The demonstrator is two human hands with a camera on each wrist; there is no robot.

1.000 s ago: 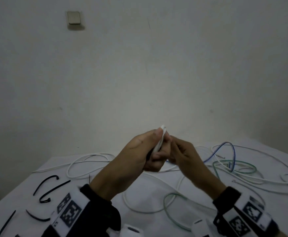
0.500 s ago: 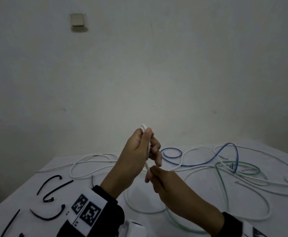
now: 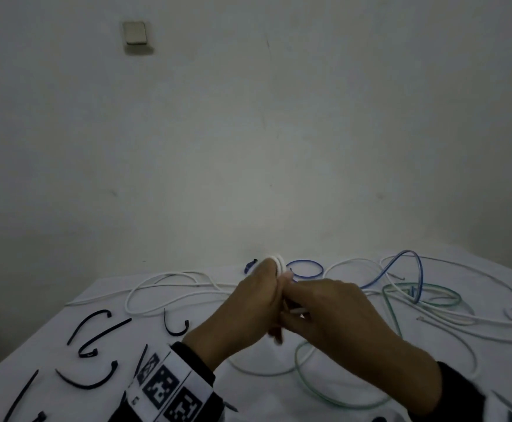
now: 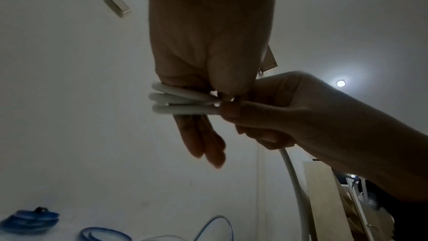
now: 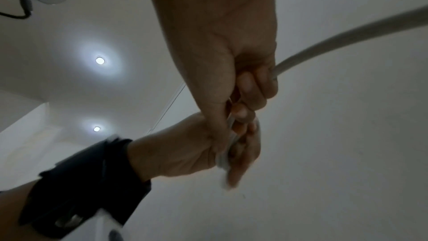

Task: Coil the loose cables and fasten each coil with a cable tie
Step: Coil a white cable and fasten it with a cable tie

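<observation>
My left hand [image 3: 256,306] holds a small white cable coil [image 3: 280,263] above the table, thumb pressing the loops against the fingers. Three stacked white loops [image 4: 178,101] show in the left wrist view. My right hand [image 3: 324,309] meets the left and grips the same white cable, whose free length [image 5: 347,39] runs out of its fist. The trailing cable [image 4: 294,180] drops toward the table. Several black cable ties [image 3: 96,336] lie on the white table [image 3: 35,354] at the left. Loose white [image 3: 169,287], blue [image 3: 401,266] and green [image 3: 422,295] cables sprawl behind and right.
A coiled blue cable [image 4: 30,221] sits at the table's far edge, with another blue loop [image 3: 305,268] behind my hands. A green cable loop [image 3: 334,391] lies below my right wrist. A wall switch [image 3: 134,33] is on the grey wall.
My right hand rose from below the left hand and closed in beside it at the coil. Both hands dropped lower toward the table, and the coil has gained a turn.
</observation>
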